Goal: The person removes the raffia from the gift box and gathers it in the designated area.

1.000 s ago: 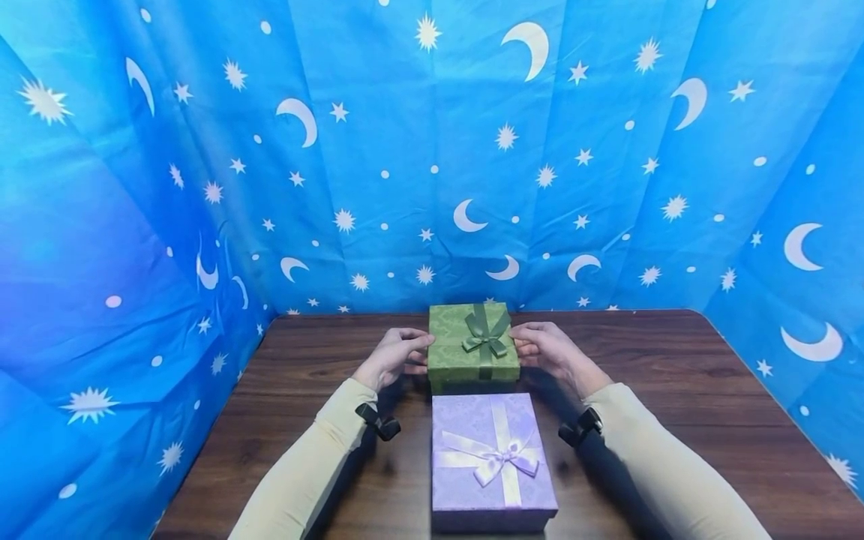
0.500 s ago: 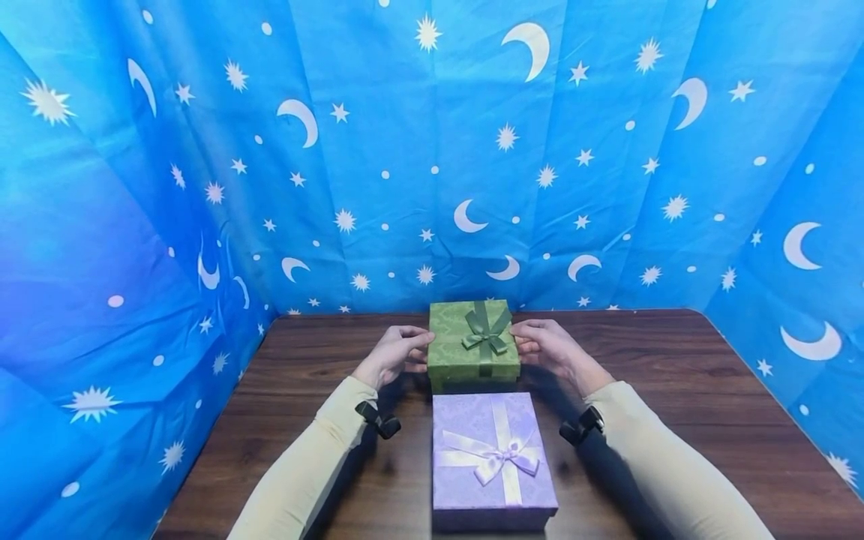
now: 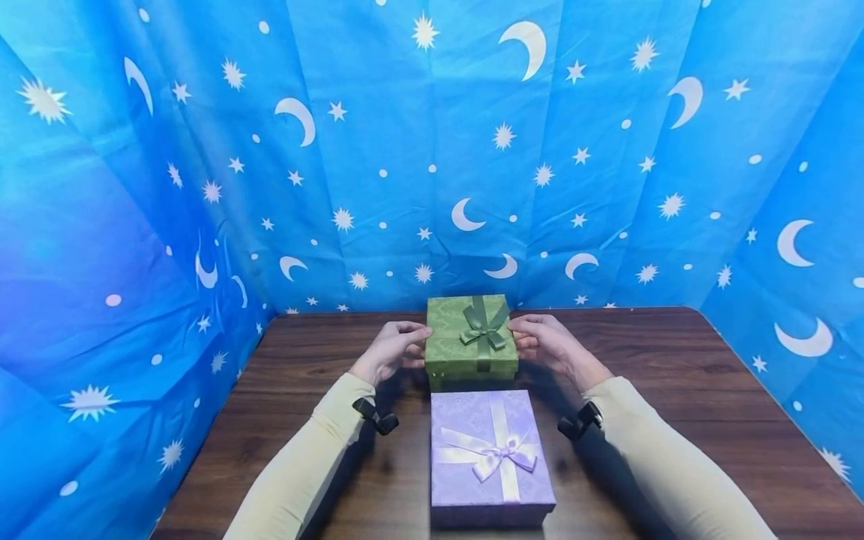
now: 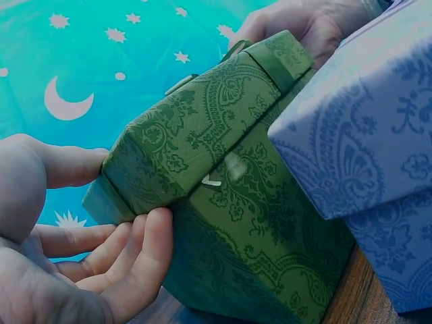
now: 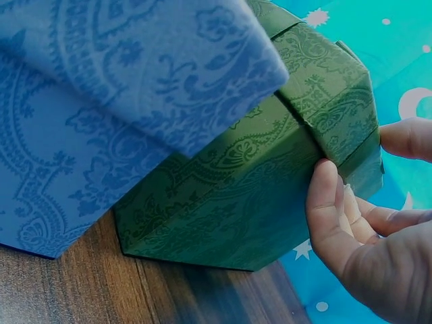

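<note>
A green patterned gift box stands near the back of the table, its lid point(image 3: 445, 352) topped with a dark green ribbon bow point(image 3: 483, 334). My left hand point(image 3: 391, 351) pinches the lid's left side, thumb near the top edge and fingertips at the lower rim. On the opposite side, my right hand point(image 3: 553, 346) grips the lid in the same way. Below the rim shows the box's base point(image 4: 270, 223), with the lid sitting high on it in the left wrist view. The inside is hidden.
A closed purple gift box point(image 3: 459, 487) with a pale ribbon bow stands in front of the green one, between my forearms. Behind the dark wooden table point(image 3: 270, 420) hangs a blue curtain point(image 3: 378, 135) with moons and stars.
Both hands have raised the green lid slightly, and more of the base shows beneath its rim. The purple box stays in place; the head view shifts a little.
</note>
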A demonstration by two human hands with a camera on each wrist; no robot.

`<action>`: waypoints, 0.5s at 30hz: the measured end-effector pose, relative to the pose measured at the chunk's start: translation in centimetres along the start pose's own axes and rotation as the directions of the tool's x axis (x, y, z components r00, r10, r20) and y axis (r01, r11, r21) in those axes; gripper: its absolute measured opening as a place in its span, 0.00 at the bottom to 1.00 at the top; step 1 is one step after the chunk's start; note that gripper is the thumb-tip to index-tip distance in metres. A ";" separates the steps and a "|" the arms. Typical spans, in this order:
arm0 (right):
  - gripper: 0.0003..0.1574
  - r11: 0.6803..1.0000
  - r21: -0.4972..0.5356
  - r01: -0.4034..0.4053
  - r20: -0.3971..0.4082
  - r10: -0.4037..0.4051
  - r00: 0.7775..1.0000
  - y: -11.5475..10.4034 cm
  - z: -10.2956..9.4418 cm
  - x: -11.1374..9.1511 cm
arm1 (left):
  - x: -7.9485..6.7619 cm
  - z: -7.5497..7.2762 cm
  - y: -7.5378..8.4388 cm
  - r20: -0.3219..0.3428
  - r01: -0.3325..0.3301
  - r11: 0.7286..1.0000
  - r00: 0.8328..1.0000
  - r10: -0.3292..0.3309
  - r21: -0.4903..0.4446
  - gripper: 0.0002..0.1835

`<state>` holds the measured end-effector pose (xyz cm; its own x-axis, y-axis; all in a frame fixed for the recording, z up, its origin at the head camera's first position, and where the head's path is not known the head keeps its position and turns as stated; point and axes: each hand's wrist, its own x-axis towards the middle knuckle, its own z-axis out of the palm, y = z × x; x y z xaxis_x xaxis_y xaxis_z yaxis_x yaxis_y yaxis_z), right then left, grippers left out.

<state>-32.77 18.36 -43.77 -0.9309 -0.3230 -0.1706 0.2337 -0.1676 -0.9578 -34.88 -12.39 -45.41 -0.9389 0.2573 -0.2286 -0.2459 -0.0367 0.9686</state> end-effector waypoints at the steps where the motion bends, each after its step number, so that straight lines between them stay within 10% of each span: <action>1: 0.03 1.000 -0.002 0.001 0.001 -0.001 1.000 0.0 0.0 0.0 | 0.0 0.0 0.0 0.000 -0.001 1.000 1.000 0.001 0.000 0.17; 15: 0.04 0.999 -0.021 0.024 -0.028 -0.025 0.999 -0.2 0.5 -0.4 | -0.6 -0.1 0.5 0.003 -0.006 1.000 1.000 0.007 -0.010 0.17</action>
<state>-32.30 18.05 -43.35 -0.9439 -0.2925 -0.1533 0.2053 -0.1560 -0.9662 -34.44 -12.68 -44.83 -0.9399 0.2595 -0.2221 -0.2423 -0.0483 0.9690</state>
